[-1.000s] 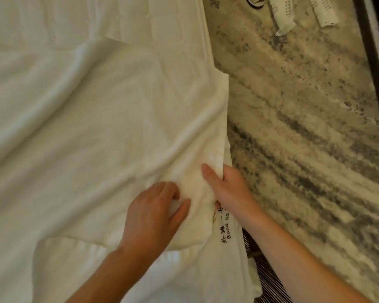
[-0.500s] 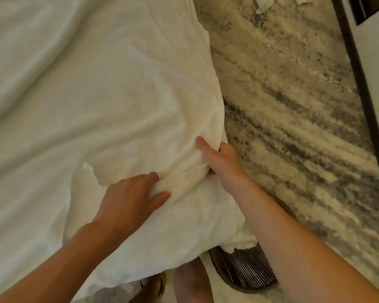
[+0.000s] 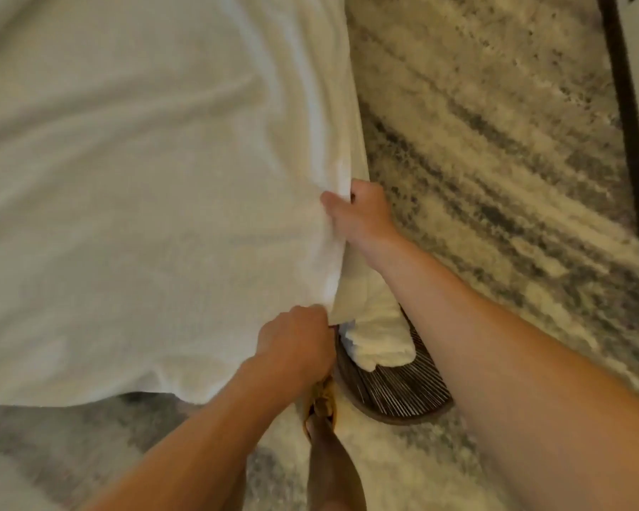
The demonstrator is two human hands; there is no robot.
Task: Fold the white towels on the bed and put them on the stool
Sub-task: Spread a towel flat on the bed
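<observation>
A large white towel point(image 3: 155, 201) is spread over the bed and fills the left of the view. My right hand point(image 3: 362, 212) grips its right edge, thumb on top and fingers underneath. My left hand point(image 3: 296, 344) is closed on the same edge lower down, at the near corner. The edge is pulled taut between both hands at the side of the bed. Below them stands a round dark ribbed stool point(image 3: 395, 392) with a folded white towel point(image 3: 380, 341) lying on it, partly hidden by the held towel and my right forearm.
A grey and cream streaked carpet point(image 3: 495, 160) covers the floor to the right of the bed. A dark strip of furniture point(image 3: 620, 105) runs along the far right. My leg and a foot in a tan slipper point(image 3: 321, 403) stand beside the stool.
Both hands have drawn the towel's edge toward me and to the bed's side. My left hand has shifted from flat on the cloth to a closed grip. The stool has come into fuller view.
</observation>
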